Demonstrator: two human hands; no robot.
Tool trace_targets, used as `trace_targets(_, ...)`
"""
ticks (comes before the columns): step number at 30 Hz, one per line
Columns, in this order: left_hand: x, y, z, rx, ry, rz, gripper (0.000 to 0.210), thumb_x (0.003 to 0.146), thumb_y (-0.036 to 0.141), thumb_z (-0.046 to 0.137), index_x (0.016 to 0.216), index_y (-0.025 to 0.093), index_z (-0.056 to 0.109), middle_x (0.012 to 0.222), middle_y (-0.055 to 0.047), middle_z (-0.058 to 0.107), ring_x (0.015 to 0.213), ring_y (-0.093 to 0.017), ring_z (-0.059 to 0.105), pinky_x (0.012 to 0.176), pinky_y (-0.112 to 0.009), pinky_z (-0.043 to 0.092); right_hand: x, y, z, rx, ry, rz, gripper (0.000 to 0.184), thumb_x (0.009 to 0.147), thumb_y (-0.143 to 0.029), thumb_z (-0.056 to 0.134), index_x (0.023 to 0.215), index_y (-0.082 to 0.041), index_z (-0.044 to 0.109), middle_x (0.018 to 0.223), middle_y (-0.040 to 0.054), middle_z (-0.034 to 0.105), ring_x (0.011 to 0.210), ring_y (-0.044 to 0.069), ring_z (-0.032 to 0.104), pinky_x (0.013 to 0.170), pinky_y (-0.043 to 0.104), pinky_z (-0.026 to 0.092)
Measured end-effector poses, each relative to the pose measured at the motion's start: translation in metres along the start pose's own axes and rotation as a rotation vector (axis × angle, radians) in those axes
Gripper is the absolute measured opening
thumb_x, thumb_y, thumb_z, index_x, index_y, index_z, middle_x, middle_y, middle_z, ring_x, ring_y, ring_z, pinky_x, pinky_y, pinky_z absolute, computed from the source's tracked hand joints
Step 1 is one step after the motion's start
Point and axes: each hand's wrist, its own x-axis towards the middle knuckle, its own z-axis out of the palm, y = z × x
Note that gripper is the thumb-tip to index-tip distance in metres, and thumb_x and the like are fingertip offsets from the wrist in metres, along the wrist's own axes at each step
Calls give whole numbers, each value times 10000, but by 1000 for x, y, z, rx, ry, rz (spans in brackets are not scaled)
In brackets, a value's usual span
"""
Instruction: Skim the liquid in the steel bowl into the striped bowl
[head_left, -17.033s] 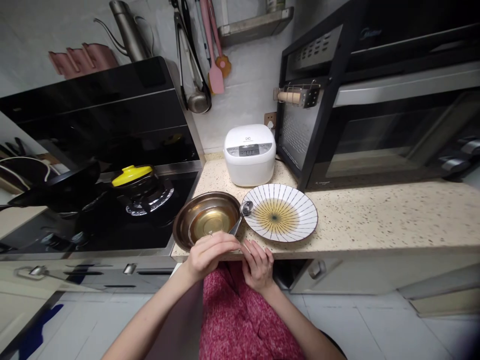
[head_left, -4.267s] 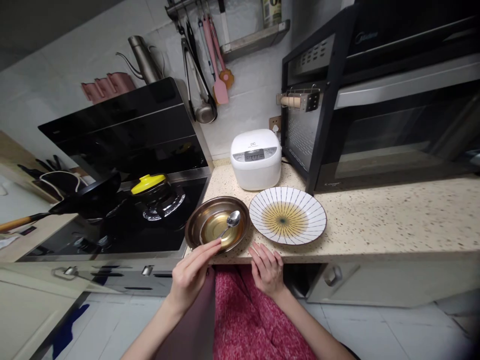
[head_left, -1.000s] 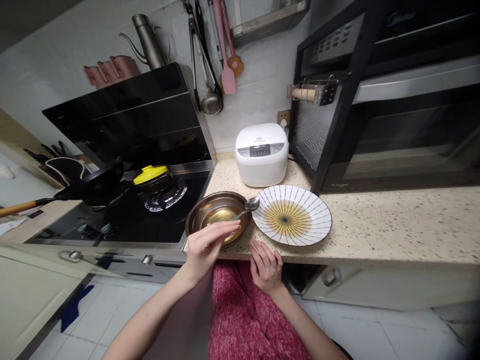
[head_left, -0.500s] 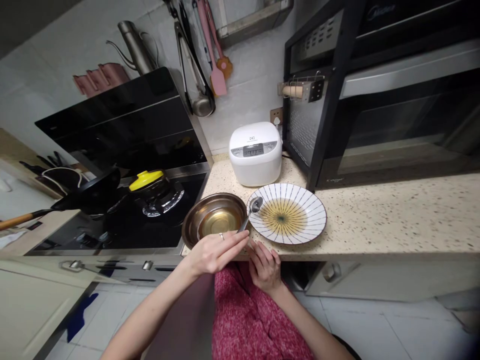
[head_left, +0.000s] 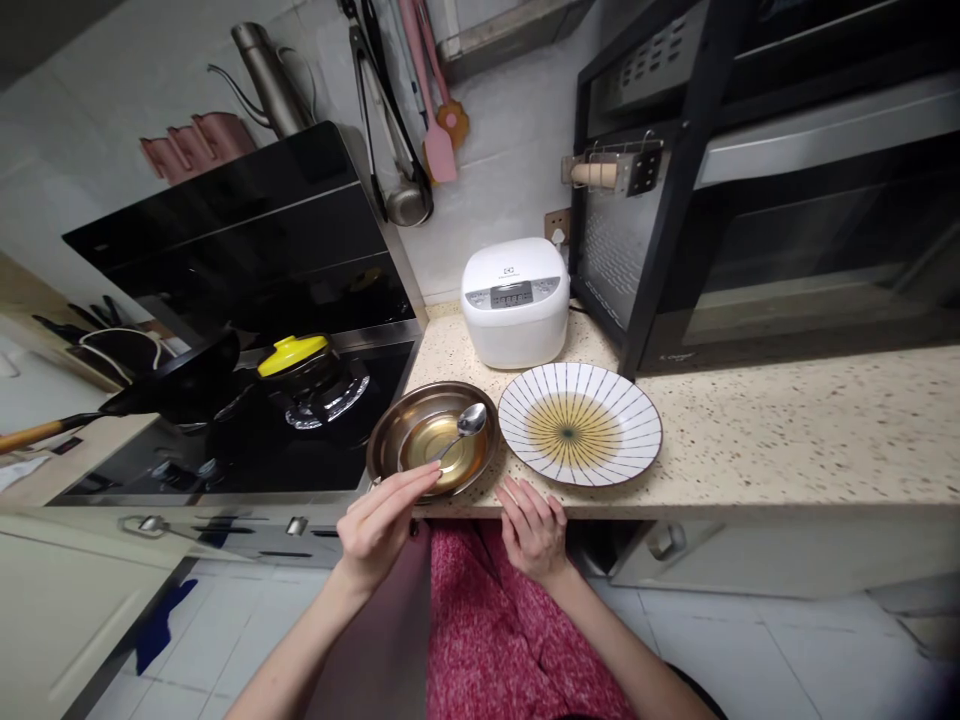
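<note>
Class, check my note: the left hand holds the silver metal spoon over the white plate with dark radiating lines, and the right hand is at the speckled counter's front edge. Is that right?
Not quite: the head view shows the left hand holding the silver metal spoon over the round brownish metal bowl, not the white plate. The rest stands.

Dim, soft light; bench [head_left: 750, 430] brightest. Glints on bowl [head_left: 388, 418] and spoon [head_left: 472, 419]. Edges stretched wide-angle, right side soft, lower-right corner dark.
</note>
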Motion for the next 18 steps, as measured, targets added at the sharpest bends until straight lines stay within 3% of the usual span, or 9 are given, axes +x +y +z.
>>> trace_targets(7, -10, -20, -8, -64, -53, -223, 267, 1000, 61, 565, 1132, 186, 761, 1098, -79, 798, 1000, -173, 776, 891, -270, 656, 4, -1, -2, 35, 24, 9, 388, 954, -207, 537, 1324, -215, 653, 1144, 44, 792, 1153, 175, 653, 1173, 337, 263)
trace_targets(18, -9, -33, -5, -110, -68, -282, 221, 974, 106, 629, 1088, 204, 790, 1044, -54, 815, 915, -162, 795, 849, -226, 648, 6, -1, -3, 30, 28, 7, 334, 963, -216, 540, 1266, -208, 681, 1140, 57, 793, 1126, 180, 664, 1160, 345, 273)
